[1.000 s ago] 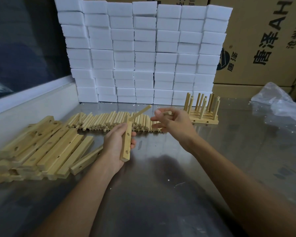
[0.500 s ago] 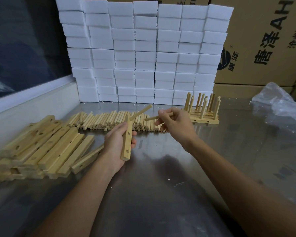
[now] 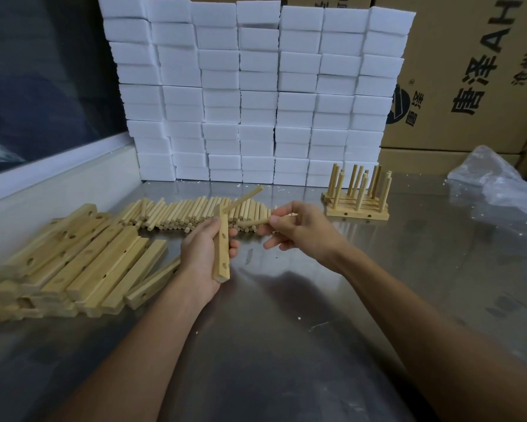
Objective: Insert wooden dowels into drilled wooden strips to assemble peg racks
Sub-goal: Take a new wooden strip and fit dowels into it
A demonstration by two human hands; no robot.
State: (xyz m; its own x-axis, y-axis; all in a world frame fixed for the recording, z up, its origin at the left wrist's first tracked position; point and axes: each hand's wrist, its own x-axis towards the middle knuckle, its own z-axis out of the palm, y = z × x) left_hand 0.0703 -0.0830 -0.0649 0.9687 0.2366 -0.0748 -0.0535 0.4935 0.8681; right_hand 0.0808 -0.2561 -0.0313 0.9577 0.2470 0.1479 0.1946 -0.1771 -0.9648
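Centrally, the left hand (image 3: 205, 254) grips a drilled strip (image 3: 221, 248) held nearly upright, fingers curled round its middle; one dowel (image 3: 244, 197) already sits in its top hole, slanting toward the upper right of the frame. Just right of it, the right hand (image 3: 301, 229) pinches a second dowel (image 3: 257, 222) between thumb and fingertips, its free end pointing at the strip, close to it (whether they touch is unclear). Behind both hands lies a row of loose dowels (image 3: 180, 213) on the bench (image 3: 286, 345). Spare strips (image 3: 73, 263) pile at centre left, and finished racks (image 3: 358, 199) stand at centre right.
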